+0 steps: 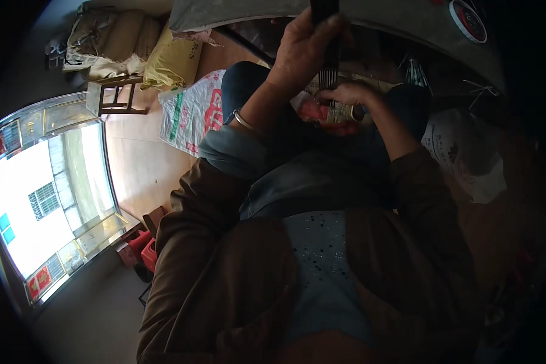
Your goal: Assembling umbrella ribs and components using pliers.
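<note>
A bundle of thin black strands hangs in front of me, its lower ends fanned out like a comb's teeth. Near its top, my left hand is closed round it, with a bracelet on that wrist. Lower down, my right hand has its fingertips pinched at the strands' lower part. Just below the right hand sits a small pale, ribbed piece, perhaps a spool; its kind is unclear. Something red lies behind the strands, between my knees, partly hidden by them and in shadow.
A grey-covered table stands ahead, with a round white-rimmed container on it. Left are a printed plastic sack, a wooden stool, a yellow sack and a bright doorway. A white bag lies right.
</note>
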Demonstrator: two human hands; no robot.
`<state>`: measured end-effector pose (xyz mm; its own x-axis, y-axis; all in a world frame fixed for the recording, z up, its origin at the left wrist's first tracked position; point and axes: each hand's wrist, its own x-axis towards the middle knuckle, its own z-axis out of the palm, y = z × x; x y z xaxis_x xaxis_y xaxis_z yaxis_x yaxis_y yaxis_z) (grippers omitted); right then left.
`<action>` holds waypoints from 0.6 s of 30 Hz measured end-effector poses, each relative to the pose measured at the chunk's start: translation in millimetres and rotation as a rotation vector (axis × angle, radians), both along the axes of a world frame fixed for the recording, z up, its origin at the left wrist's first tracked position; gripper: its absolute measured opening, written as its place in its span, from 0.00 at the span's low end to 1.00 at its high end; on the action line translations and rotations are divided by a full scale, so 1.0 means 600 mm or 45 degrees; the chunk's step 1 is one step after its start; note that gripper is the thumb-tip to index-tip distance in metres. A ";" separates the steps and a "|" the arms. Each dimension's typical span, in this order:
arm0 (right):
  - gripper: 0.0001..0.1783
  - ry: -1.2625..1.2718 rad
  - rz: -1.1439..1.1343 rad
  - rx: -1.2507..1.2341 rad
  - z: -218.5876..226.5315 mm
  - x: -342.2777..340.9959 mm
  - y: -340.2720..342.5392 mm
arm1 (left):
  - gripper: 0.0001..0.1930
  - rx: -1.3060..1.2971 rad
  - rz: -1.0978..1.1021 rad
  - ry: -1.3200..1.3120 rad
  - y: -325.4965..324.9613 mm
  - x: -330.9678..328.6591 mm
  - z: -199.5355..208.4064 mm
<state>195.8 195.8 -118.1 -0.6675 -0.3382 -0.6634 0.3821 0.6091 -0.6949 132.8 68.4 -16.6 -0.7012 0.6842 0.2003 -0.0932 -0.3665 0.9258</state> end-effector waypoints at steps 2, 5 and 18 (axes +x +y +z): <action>0.32 0.067 -0.053 -0.089 -0.014 0.026 0.004 | 0.11 -0.250 0.151 0.140 0.006 0.026 0.014; 0.17 -0.033 -0.018 -0.174 -0.029 0.036 -0.010 | 0.10 -0.209 0.155 0.025 0.003 0.041 0.013; 0.39 0.000 0.382 0.030 -0.042 0.169 -0.119 | 0.12 -0.505 0.115 -0.324 -0.146 0.153 0.008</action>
